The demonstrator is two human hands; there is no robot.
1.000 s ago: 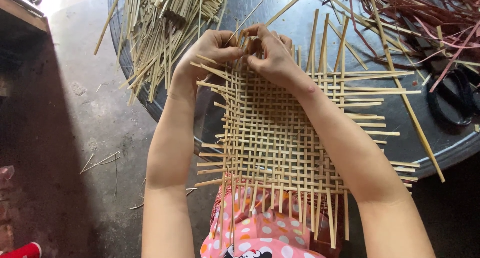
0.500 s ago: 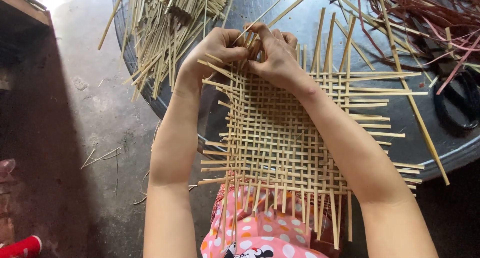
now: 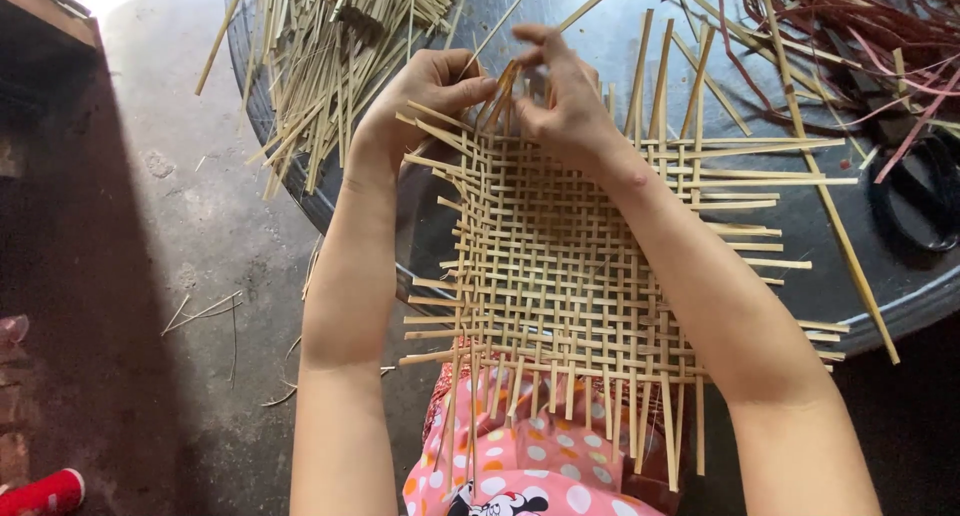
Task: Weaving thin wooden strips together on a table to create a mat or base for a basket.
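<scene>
Right now both hands work the far edge of a woven bamboo mat, which lies half on the round dark bench and half over the person's lap, its near edge hanging above the pink dotted cloth. Left hand is curled, thumb and fingers pinching the loose strip ends at the mat's far-left corner. Right hand is closed narrow, fingertips gripping a few upright strips just beside the left thumb, lifting them clear of the weave.

To do this step well, I judge: keep alternate strips lifted evenly, hold the corner tight so rows don't spread, push each new crosswise strip snug against the last.

Mat is flat, thin, pale yellow strips in an open over-under grid with square gaps, ragged ends sticking out all sides. Strips look stiff, smooth, springy.

Beyond the left hand: a loose pile of cut bamboo strips. Beyond and right of the right hand: reddish-brown strips in a tangle. Left of the left arm: grey concrete floor, a few stray slivers.
</scene>
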